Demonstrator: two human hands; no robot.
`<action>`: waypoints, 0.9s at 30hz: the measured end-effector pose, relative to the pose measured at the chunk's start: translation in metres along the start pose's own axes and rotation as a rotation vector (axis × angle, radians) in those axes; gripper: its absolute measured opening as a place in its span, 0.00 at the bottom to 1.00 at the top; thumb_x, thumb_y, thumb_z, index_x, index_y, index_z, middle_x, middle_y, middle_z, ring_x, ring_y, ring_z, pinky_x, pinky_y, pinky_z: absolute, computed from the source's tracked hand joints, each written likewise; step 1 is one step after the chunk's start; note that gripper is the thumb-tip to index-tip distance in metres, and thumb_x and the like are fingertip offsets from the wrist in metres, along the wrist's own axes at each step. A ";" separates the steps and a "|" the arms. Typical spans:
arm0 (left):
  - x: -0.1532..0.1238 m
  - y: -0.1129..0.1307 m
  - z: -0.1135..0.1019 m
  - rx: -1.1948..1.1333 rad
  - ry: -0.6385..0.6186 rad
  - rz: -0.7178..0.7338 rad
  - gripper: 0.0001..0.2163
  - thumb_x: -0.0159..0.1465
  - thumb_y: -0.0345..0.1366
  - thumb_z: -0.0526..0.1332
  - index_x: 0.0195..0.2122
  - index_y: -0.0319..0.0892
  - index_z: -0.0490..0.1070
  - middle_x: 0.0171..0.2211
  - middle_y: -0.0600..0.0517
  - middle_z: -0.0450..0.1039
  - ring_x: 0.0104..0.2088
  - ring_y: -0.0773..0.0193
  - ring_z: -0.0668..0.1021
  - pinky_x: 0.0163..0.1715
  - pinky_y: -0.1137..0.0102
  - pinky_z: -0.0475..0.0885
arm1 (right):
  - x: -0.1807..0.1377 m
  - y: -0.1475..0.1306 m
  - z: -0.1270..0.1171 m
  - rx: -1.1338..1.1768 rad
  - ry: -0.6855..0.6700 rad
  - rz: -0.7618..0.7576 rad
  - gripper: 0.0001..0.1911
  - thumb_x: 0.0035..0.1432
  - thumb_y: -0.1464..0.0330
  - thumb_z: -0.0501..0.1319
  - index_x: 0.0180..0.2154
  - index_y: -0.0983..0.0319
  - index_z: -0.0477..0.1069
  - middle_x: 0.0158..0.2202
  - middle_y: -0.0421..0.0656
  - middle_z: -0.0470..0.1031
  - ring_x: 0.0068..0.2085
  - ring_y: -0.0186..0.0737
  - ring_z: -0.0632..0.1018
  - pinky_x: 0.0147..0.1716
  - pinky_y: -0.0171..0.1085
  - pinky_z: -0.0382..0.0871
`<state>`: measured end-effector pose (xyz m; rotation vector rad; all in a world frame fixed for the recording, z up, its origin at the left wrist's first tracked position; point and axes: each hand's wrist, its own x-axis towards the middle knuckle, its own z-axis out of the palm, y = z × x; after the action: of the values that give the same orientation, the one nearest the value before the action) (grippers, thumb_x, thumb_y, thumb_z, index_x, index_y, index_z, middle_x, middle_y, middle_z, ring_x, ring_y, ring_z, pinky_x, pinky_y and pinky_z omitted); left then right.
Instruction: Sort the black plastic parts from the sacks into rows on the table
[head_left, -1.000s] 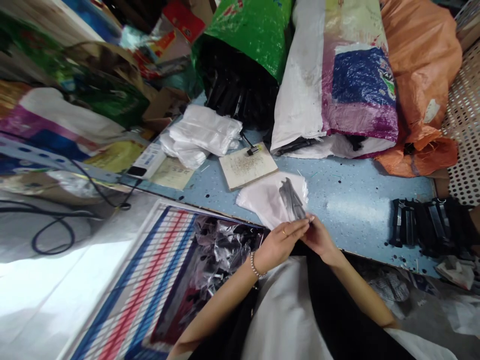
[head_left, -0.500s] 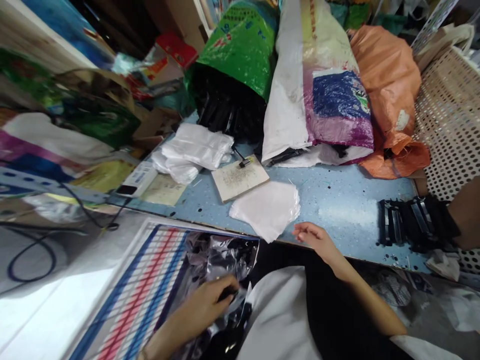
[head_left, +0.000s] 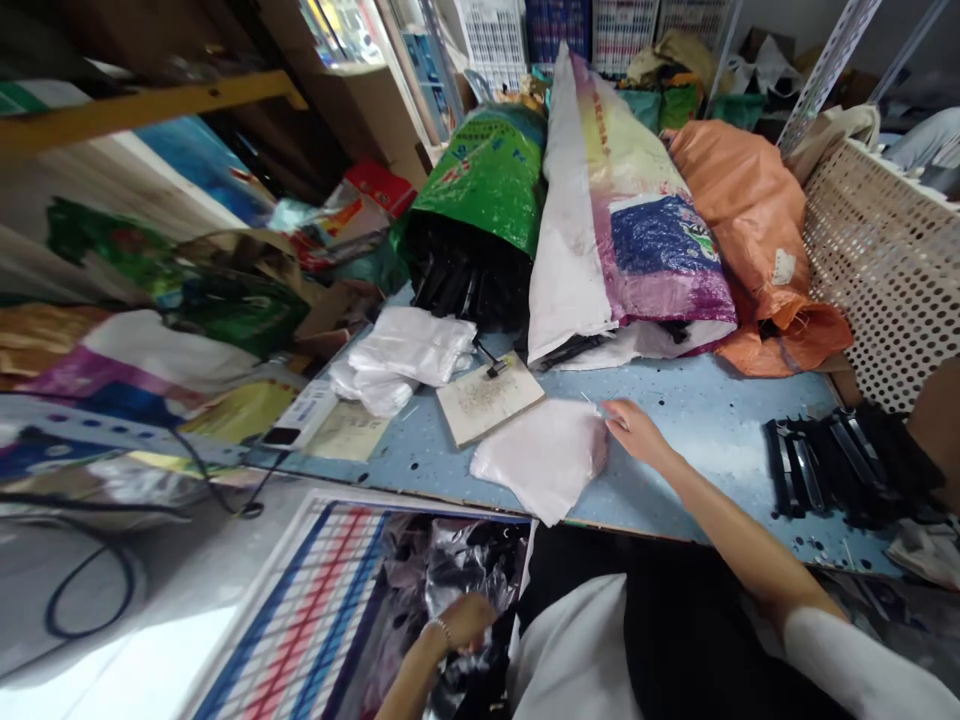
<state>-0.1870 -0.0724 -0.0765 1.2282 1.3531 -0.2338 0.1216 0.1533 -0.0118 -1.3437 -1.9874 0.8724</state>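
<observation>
A fanned stack of thin white plastic bags (head_left: 540, 455) lies at the front edge of the blue worktable (head_left: 682, 405). At the stack's upper right corner, my right hand (head_left: 637, 432) pinches the edge of a bag between closed fingers. My left hand (head_left: 466, 622), with a beaded bracelet at the wrist, is low over an open striped woven bag (head_left: 292, 620). Inside that bag are clear-wrapped dark items (head_left: 469, 555). The left fingers point down and are blurred, so their grip is hidden.
Behind the stack are a stained pad (head_left: 491, 400) and folded white bags (head_left: 416, 345). Green (head_left: 484, 170), white-purple (head_left: 630, 240) and orange (head_left: 750, 220) sacks line the back. Black tools with metal parts (head_left: 832, 465) lie at right, near a perforated basket (head_left: 885, 260).
My right hand has moved up to the stack's right corner and its fingers have closed. My left hand has turned downward over the wrapped items. The camera view has tilted up.
</observation>
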 end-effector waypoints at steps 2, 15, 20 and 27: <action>0.005 0.015 -0.017 -0.106 -0.004 0.045 0.17 0.67 0.50 0.58 0.35 0.40 0.74 0.27 0.51 0.76 0.28 0.58 0.79 0.28 0.65 0.74 | 0.062 -0.016 -0.002 -0.133 0.045 -0.068 0.20 0.55 0.80 0.57 0.50 0.67 0.72 0.56 0.51 0.75 0.57 0.42 0.74 0.58 0.41 0.65; 0.082 0.227 -0.074 -1.178 0.560 0.670 0.27 0.61 0.48 0.66 0.59 0.48 0.62 0.56 0.43 0.70 0.52 0.60 0.77 0.52 0.62 0.73 | 0.071 -0.033 -0.015 -0.351 0.115 -0.010 0.16 0.51 0.66 0.70 0.40 0.67 0.72 0.47 0.54 0.75 0.51 0.54 0.72 0.53 0.49 0.66; 0.081 0.264 -0.065 -1.204 0.456 0.650 0.25 0.56 0.51 0.69 0.49 0.43 0.66 0.33 0.54 0.73 0.30 0.67 0.77 0.32 0.72 0.73 | -0.038 -0.029 -0.038 -0.113 0.078 -0.198 0.16 0.64 0.62 0.60 0.53 0.56 0.67 0.43 0.46 0.72 0.43 0.47 0.74 0.44 0.46 0.71; 0.059 0.276 -0.009 -1.029 -0.001 0.556 0.24 0.54 0.56 0.68 0.34 0.40 0.68 0.22 0.56 0.69 0.18 0.70 0.72 0.19 0.74 0.66 | -0.046 0.003 -0.082 -0.477 0.212 -0.234 0.16 0.68 0.59 0.53 0.33 0.59 0.71 0.33 0.46 0.70 0.38 0.47 0.69 0.41 0.47 0.62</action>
<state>0.0301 0.0785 0.0223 0.6511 0.8554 0.7715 0.2007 0.1272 0.0324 -1.3428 -2.2023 0.1400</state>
